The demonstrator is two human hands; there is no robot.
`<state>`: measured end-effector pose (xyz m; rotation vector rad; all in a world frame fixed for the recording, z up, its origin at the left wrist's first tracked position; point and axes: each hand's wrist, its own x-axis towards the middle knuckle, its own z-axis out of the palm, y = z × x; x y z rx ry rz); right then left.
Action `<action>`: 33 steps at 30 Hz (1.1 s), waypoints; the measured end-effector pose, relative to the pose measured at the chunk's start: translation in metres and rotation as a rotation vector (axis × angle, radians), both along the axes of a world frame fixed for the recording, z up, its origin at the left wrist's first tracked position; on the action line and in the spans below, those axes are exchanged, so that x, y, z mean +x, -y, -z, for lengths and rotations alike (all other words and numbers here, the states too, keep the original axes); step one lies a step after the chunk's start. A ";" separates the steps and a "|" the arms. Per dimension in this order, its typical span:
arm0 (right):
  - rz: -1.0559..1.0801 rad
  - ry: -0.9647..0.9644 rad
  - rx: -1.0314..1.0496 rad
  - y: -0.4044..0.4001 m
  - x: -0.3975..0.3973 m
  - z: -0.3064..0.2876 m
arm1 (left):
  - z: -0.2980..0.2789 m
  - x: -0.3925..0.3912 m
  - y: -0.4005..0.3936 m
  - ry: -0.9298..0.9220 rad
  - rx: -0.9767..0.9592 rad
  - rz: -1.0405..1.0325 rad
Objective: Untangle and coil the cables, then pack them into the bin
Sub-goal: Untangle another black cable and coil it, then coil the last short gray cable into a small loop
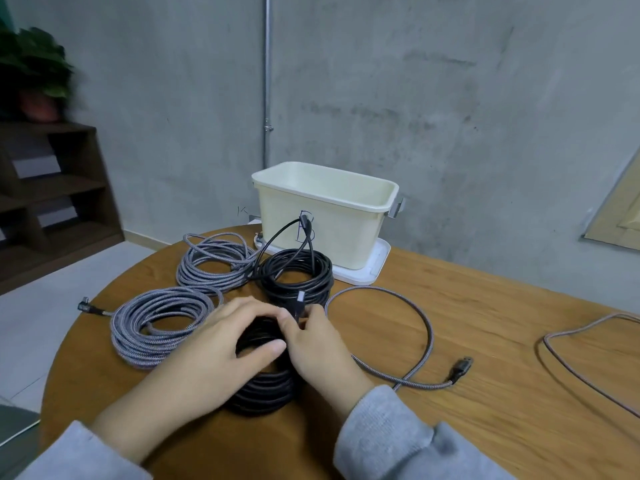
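Four coils lie wound; the bin (322,233) looks empty. Left hand (221,341) cups the near black coil (263,393); right hand (318,344) pinches its plug (300,299). One braided cable (408,306) sprawls loose at right.

Round wooden desk (485,341) under the hands. Far to their left, dark wooden shelf unit (52,195) with a potted plant (34,74) on top, blurred. Beyond the hands, grey concrete wall (415,98) with a vertical metal pipe (267,81). Pale floor (52,289) at left.
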<state>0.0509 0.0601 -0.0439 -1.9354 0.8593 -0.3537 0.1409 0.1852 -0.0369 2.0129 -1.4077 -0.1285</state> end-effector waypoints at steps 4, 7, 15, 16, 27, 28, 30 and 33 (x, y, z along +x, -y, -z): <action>-0.064 0.007 -0.012 0.008 -0.012 -0.010 | 0.012 -0.012 -0.010 0.045 0.040 -0.037; -0.150 -0.006 -0.012 0.013 -0.021 -0.018 | 0.020 -0.013 -0.012 0.058 0.025 -0.071; -0.178 -0.084 -0.043 0.032 -0.054 -0.047 | 0.021 0.000 -0.002 0.048 -0.046 -0.139; -0.173 -0.098 -0.056 0.035 -0.058 -0.048 | 0.022 0.000 -0.001 0.068 -0.061 -0.143; -0.225 -0.314 -0.251 0.047 -0.116 -0.046 | 0.012 -0.036 0.023 0.253 -0.285 0.083; -0.246 -0.354 -0.277 0.045 -0.121 -0.043 | 0.012 -0.044 0.028 0.251 -0.291 0.103; -0.290 -0.423 -0.292 0.038 -0.128 -0.030 | 0.013 -0.058 0.039 0.246 -0.266 0.138; -0.315 -0.532 -0.337 0.029 -0.138 -0.013 | 0.017 -0.078 0.061 0.221 -0.124 0.157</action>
